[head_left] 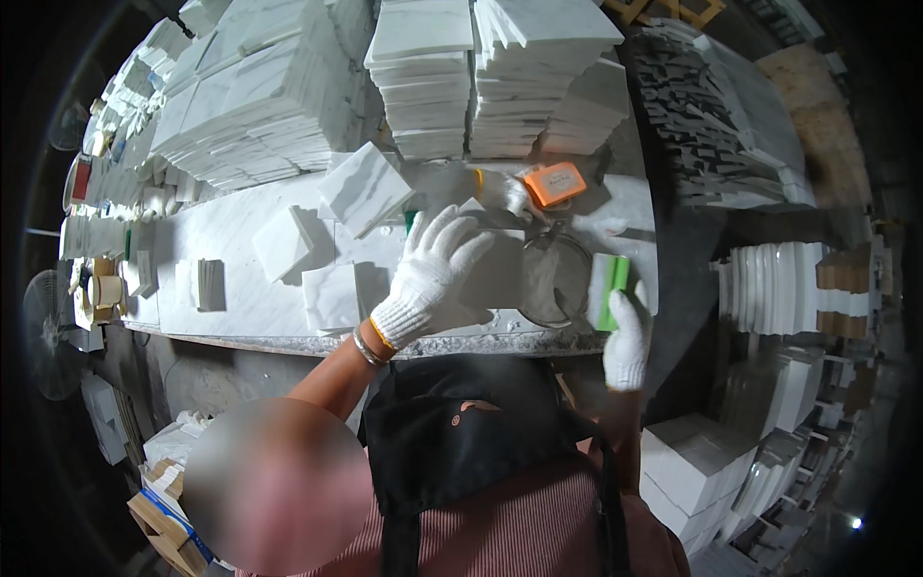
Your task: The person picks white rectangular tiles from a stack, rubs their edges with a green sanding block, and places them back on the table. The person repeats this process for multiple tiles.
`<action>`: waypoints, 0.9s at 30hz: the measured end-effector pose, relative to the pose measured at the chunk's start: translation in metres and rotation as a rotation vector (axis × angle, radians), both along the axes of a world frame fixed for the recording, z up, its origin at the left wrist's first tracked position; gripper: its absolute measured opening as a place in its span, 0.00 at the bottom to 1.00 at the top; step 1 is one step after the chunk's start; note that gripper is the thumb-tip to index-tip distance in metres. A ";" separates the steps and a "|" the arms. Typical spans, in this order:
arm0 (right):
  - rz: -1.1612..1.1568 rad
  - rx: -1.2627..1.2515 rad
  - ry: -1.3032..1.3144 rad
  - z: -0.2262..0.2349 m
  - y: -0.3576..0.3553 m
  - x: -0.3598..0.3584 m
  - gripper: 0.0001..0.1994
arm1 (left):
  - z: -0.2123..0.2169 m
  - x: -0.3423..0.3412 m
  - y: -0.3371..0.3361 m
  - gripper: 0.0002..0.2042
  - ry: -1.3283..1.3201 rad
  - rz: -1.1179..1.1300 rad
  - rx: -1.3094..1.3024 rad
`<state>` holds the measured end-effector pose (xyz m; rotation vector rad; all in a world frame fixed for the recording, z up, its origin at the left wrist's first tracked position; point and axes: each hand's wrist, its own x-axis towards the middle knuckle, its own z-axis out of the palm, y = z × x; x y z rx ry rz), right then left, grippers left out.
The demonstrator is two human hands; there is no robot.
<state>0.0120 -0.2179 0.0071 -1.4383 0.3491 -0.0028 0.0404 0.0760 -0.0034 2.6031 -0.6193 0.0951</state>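
Observation:
My left hand (435, 269), in a white knit glove, reaches over the table with its fingers stretched and slightly apart. It lies at the left side of a square tile (497, 272) that is in shade; whether it touches the tile I cannot tell. A small green object (411, 220) shows partly beside its fingertips. My right hand (627, 341), also gloved, grips a flat green and pale scraper-like tool (612, 284), held near the table's front right edge. Between the tile and this tool sits a round shallow metal pan (556, 279) with greyish material in it.
Loose marble tiles (366, 189) lie on the white work table (221, 245). An orange box (555, 184) and a crumpled white glove (505, 190) are behind the pan. Tall tile stacks (420, 87) line the back; more white stacks (769, 284) stand at right.

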 end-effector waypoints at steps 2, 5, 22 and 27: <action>0.050 0.100 0.026 0.000 0.020 0.000 0.27 | -0.005 0.000 -0.007 0.51 -0.021 -0.026 -0.038; 0.100 0.145 -0.010 -0.007 0.042 0.011 0.26 | 0.002 -0.001 -0.012 0.49 0.010 -0.036 -0.034; 0.193 -0.341 -0.088 -0.021 0.069 0.022 0.27 | -0.011 -0.002 -0.004 0.36 0.021 -0.039 -0.098; 0.210 -0.399 -0.029 -0.033 0.062 0.040 0.26 | -0.011 -0.003 -0.003 0.36 0.022 -0.047 -0.102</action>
